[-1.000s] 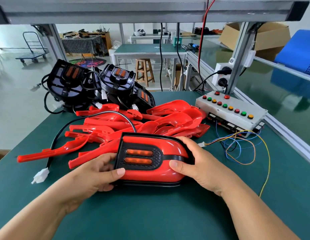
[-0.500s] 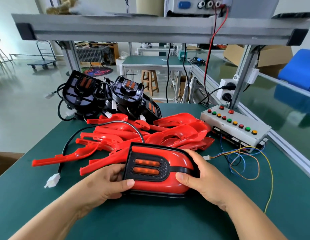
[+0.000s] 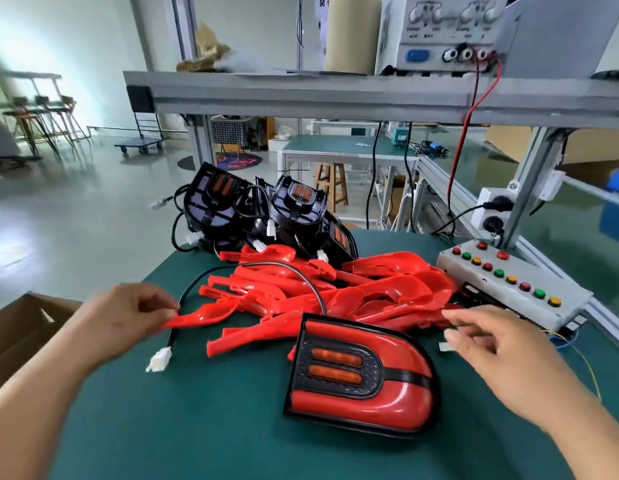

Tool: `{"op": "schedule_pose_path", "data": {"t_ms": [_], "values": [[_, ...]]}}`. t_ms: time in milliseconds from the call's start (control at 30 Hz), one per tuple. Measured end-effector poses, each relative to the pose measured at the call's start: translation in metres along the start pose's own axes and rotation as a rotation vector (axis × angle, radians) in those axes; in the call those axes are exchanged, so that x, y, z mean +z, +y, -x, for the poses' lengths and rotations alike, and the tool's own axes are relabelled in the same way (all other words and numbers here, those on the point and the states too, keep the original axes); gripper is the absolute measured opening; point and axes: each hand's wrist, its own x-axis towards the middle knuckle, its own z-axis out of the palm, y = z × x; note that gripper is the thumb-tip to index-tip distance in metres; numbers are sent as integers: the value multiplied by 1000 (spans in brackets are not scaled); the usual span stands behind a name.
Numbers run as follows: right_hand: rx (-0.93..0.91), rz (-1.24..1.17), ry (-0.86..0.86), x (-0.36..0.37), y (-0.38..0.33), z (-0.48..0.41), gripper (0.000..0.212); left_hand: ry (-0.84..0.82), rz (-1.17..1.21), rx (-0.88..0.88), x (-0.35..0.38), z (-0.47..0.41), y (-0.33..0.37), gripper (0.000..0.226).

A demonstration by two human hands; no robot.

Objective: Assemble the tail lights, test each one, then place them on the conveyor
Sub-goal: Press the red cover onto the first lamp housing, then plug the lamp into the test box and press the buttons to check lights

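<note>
Both hands had released the light [image 3: 360, 375], now lying on the mat [image 3: 197, 427]. The left hand [image 3: 124, 317] reached its cable [image 3: 172, 336], grip unclear in the blur. The right hand [image 3: 502, 344], fingers apart, neared the tester plug [image 3: 446, 347], so testing looked next.

On the table [image 3: 197, 427] the tail light [image 3: 360, 379] lies nearest. Its cable [image 3: 172, 332] loops left to a plug [image 3: 159, 359] under the left hand [image 3: 128, 317]; the right hand [image 3: 491, 344] hangs just right of it. Behind sprawls a pile of covers [image 3: 335, 292], with housings [image 3: 266, 216] at the far edge and the button box [image 3: 509, 282] on the right.
</note>
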Motion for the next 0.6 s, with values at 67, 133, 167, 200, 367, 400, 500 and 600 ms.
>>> {"op": "schedule_pose_path", "data": {"t_ms": [67,133,167,200,367,400,500,600], "values": [[-41,362,-17,-6,8,-9,25,-59,-208,-108,-5,-1,-15,17],[-19,672,-134,-4,15,-12,32,-138,-439,-158,11,5,-27,35],[-3,735,-185,-2,20,-12,33,-141,-495,-153,21,7,-32,41],[12,751,-216,1,23,-10,34,-134,-513,-144,29,9,-36,42],[16,803,-166,10,39,-8,38,28,-478,-130,43,3,-50,19],[17,816,-164,12,41,-8,38,84,-420,-153,42,-1,-55,19],[22,825,-166,16,44,-7,34,269,9,-209,36,-16,-64,23],[18,813,-149,17,45,-7,30,377,603,-236,39,-30,-58,18]]}}
